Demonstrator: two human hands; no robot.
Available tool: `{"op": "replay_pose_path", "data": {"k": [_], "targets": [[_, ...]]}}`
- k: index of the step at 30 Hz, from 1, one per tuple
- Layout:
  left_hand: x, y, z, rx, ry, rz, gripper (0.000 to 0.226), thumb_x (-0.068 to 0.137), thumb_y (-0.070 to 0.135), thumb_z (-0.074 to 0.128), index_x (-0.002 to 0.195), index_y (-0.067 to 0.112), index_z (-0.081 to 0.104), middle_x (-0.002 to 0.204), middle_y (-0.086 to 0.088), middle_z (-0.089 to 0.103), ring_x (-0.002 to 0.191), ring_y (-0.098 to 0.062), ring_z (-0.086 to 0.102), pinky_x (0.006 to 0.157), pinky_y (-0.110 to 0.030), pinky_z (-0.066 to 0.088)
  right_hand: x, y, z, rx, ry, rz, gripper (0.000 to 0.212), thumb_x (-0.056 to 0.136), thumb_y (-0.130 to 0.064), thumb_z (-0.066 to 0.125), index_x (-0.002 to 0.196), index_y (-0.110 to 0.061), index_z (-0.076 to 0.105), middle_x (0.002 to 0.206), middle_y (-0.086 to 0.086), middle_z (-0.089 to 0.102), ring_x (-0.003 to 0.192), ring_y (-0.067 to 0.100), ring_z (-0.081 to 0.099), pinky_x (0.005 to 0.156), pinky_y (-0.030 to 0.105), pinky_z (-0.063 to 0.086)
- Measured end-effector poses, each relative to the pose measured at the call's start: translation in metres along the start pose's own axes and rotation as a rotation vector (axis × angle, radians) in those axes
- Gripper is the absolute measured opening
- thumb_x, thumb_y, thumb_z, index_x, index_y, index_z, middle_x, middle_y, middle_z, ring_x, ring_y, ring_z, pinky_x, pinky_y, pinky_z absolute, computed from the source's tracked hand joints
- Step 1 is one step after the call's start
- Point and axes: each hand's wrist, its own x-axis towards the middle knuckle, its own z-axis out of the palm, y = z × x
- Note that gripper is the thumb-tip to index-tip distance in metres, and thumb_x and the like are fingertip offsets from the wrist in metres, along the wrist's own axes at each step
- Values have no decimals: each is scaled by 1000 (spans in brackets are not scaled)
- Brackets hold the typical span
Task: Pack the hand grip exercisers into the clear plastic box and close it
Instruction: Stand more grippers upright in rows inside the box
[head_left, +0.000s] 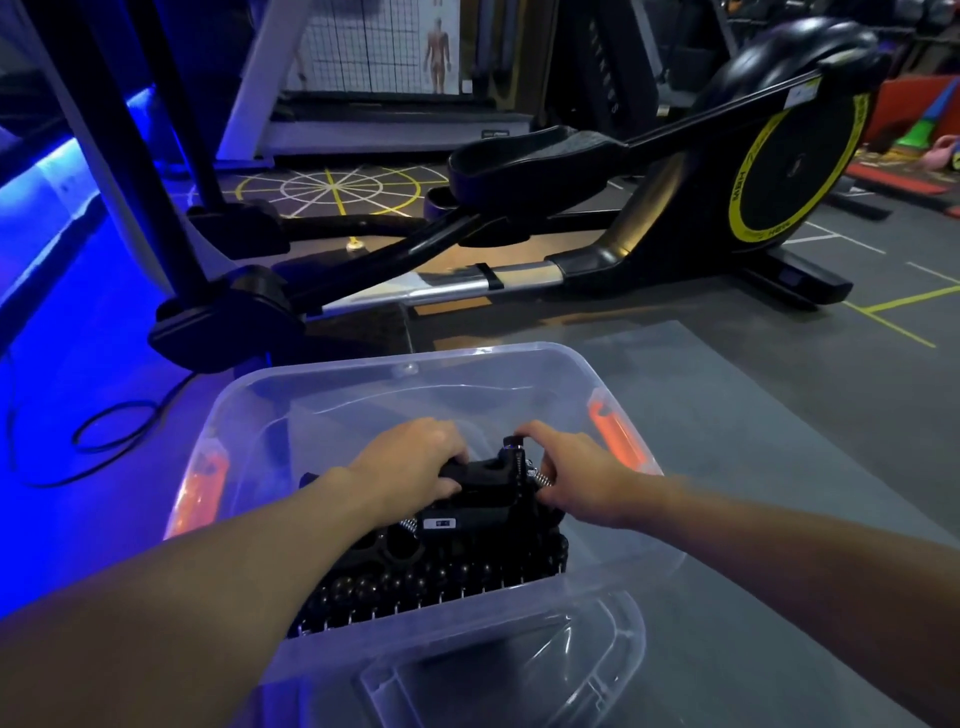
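Note:
A clear plastic box with orange side latches stands open on the floor in front of me. Several black hand grip exercisers lie in a row inside it, springs showing. Both my hands are down in the box on the topmost black exerciser. My left hand grips its left handle with curled fingers. My right hand curls round its right side by the spring and knob. The clear lid lies under the box's near edge.
A black elliptical trainer with a yellow-ringed flywheel stands just beyond the box. A black cable loops on the blue-lit floor to the left. Grey floor mat stretches to the right. Coloured items sit far right.

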Motion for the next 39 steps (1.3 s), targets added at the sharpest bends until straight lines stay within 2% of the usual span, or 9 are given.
{"op": "replay_pose_path", "data": {"k": [4, 9, 13, 18, 21, 25, 28, 33, 39], "targets": [[5, -5, 9, -14, -55, -15, 22, 85, 28, 72, 104, 21, 65, 103, 10, 55, 100, -14, 54, 87, -32, 46, 2, 7, 6, -19, -15, -20, 67, 75, 1, 57, 133, -27, 39, 72, -4, 54, 72, 22, 59, 67, 39, 53], [9, -9, 18, -30, -78, -36, 20, 83, 31, 72, 99, 25, 62, 100, 11, 56, 95, -14, 56, 86, -35, 49, 6, 12, 14, -54, -15, -5, 62, 74, 0, 53, 129, -24, 38, 85, 4, 59, 84, 30, 61, 74, 48, 54], [9, -13, 22, -57, -94, -56, 20, 83, 32, 73, 98, 26, 61, 99, 11, 57, 92, -13, 56, 86, -36, 50, 10, 14, 15, -46, -43, 37, 63, 77, -2, 55, 135, -18, 38, 99, 11, 65, 94, 31, 62, 82, 47, 53], [7, -13, 18, -86, -86, -48, 20, 85, 37, 70, 100, 29, 60, 97, 16, 56, 92, -8, 55, 85, -34, 49, 10, 13, 15, -28, -73, 54, 61, 78, -16, 66, 133, -17, 39, 100, 7, 63, 96, 28, 62, 85, 44, 52], [2, -12, 12, -28, -71, -34, 32, 86, 48, 66, 112, 34, 55, 105, 17, 55, 101, -8, 53, 90, -31, 43, 8, 10, 13, 39, -125, 37, 74, 76, -29, 77, 136, -21, 35, 103, -2, 59, 100, 22, 59, 88, 37, 49], [-11, -18, 9, 20, -143, -95, 64, 83, 62, 61, 138, 37, 38, 135, 13, 48, 122, -11, 48, 102, -37, 37, 5, 11, 15, 69, -195, 12, 100, 68, -24, 86, 146, -23, 24, 133, 5, 51, 121, 23, 51, 101, 37, 44], [-22, -22, 5, 26, -211, -141, 85, 79, 68, 62, 148, 38, 22, 149, 10, 37, 133, -15, 41, 109, -42, 32, 2, 9, 17, 80, -170, 8, 96, 72, -16, 83, 147, -19, 23, 137, 6, 51, 124, 23, 50, 100, 31, 43], [-36, -32, 2, -3, -307, -171, 104, 67, 75, 67, 147, 45, 9, 156, 11, 27, 140, -16, 34, 112, -50, 29, 3, 6, 21, 40, -102, -9, 87, 69, -13, 83, 139, -15, 31, 133, 12, 49, 120, 24, 50, 97, 29, 42], [-43, -39, 3, -3, -302, -158, 107, 66, 73, 70, 148, 46, 7, 158, 14, 23, 143, -17, 30, 112, -52, 31, 5, 6, 23, 0, -120, 5, 99, 69, -13, 83, 148, -18, 24, 137, 8, 52, 124, 25, 50, 98, 30, 43]]}}
